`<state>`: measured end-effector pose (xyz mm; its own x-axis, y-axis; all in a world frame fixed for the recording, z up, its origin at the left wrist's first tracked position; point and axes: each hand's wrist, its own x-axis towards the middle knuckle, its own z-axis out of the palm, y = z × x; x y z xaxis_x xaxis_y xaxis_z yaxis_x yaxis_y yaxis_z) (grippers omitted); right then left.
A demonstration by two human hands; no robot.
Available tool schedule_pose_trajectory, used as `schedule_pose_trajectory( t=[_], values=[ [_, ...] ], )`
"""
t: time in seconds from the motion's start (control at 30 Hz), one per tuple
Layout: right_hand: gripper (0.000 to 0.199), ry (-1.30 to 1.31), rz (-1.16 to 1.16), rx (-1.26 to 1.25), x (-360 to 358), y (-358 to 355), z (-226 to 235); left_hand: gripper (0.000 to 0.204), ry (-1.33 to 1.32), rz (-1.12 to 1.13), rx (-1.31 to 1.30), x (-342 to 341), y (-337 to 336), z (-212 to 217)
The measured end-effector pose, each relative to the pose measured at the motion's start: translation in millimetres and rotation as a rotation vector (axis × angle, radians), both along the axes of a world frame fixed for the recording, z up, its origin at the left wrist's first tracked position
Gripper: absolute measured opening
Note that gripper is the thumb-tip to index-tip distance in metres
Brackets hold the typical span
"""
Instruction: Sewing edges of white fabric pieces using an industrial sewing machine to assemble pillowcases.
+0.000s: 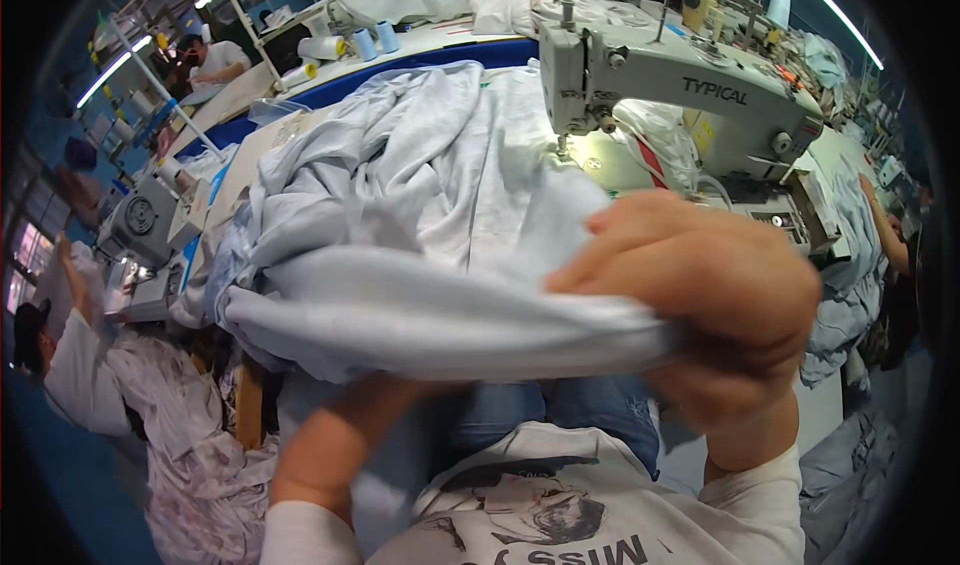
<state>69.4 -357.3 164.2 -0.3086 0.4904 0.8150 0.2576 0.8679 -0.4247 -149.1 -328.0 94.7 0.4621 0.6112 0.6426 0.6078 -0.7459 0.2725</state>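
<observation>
A large pale blue cloth [400,145] lies bunched in deep folds over the sewing table. One edge of it is lifted toward me and stretched sideways, blurred by motion. At the right end of that edge my right hand [710,285] is closed around the cloth, its fingers smeared and partly hidden. My left forearm [340,435] reaches up beneath the raised cloth, which covers the hand and its fingers. Just beyond my right hand stands a pale sewing machine [690,75], its needle area [563,145] beside the cloth's far right part.
Thread cones [375,43] stand on the far table. Another sewing machine [140,220] is at the left, near a person in a white shirt [85,375]. A further person [215,63] sits at the far left. Heaped fabric [190,415] hangs at the left, and grey cloth [850,265] at the right.
</observation>
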Motion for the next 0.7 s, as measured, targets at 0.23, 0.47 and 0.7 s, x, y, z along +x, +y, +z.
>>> schedule_pose_trajectory(
  t=[0.23,0.47,0.7],
  values=[
    [0.018,0.223,0.178,-0.548,-20,-57,-98,0.032,0.118,-0.073,-0.459,-105,91,-23],
    [0.018,0.139,0.065,-1.071,-27,-88,-207,0.048,0.638,-0.450,-0.936,-155,-6,-122],
    [0.015,0.170,0.156,-0.983,-7,-90,-174,0.069,0.167,0.441,-0.253,-52,70,-92]
  ],
)
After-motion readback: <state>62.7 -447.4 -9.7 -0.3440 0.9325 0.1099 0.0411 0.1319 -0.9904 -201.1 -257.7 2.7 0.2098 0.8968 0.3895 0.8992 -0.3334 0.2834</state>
